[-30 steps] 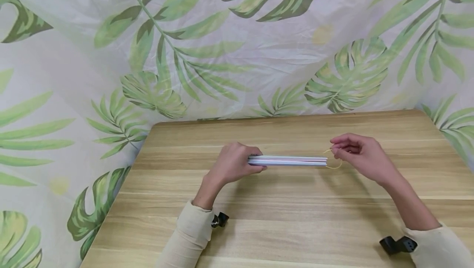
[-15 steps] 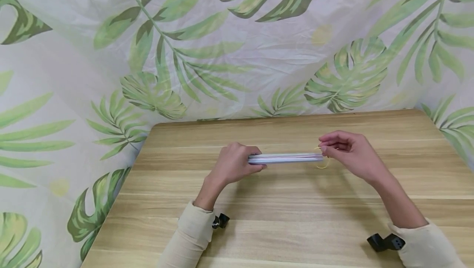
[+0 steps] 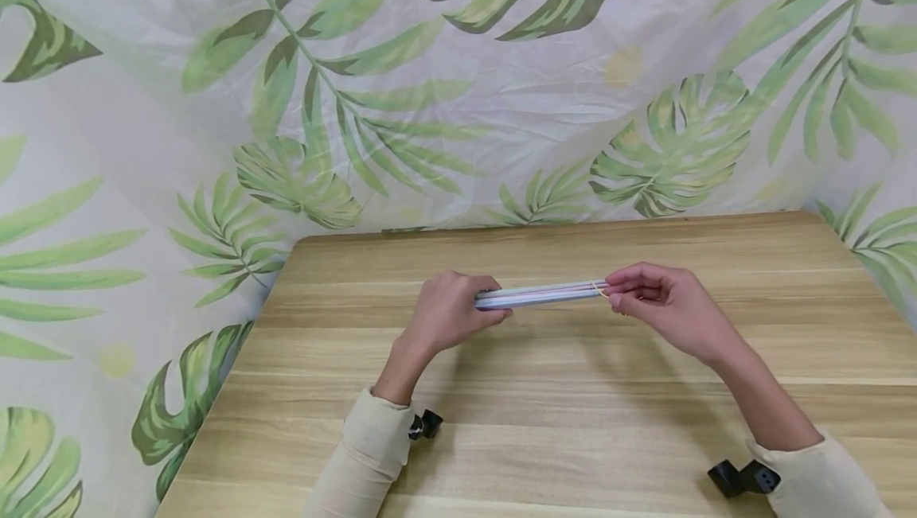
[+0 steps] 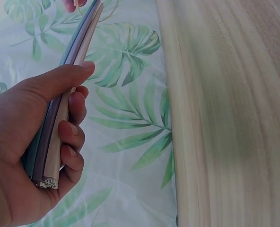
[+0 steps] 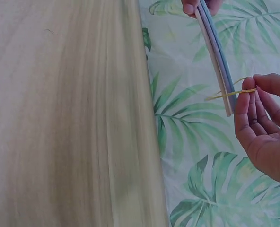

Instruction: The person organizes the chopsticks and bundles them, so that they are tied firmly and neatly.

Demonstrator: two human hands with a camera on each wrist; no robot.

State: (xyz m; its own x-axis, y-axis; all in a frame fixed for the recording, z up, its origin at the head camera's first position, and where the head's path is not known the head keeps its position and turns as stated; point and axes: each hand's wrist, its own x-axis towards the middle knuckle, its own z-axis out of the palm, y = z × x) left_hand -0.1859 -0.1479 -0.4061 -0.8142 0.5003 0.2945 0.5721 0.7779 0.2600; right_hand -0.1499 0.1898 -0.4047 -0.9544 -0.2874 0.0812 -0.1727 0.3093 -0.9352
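Head view: I see left fingers [image 3: 484,282] clamped round bundle of strips [image 3: 542,295], held above table [image 3: 537,422]. Right fingers [image 3: 637,273] pinch yellow band [image 3: 598,289], looped slackly around free end. My worries: band springing off tip if pinch slips; strips fanning apart if left grip eases; band snagging one strip's end.

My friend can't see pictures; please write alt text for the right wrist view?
A right hand pinches a yellow band looped around one end of a bundle of thin sticks, while the left hand holds it at the top. A wooden table and leaf-print cloth lie behind.
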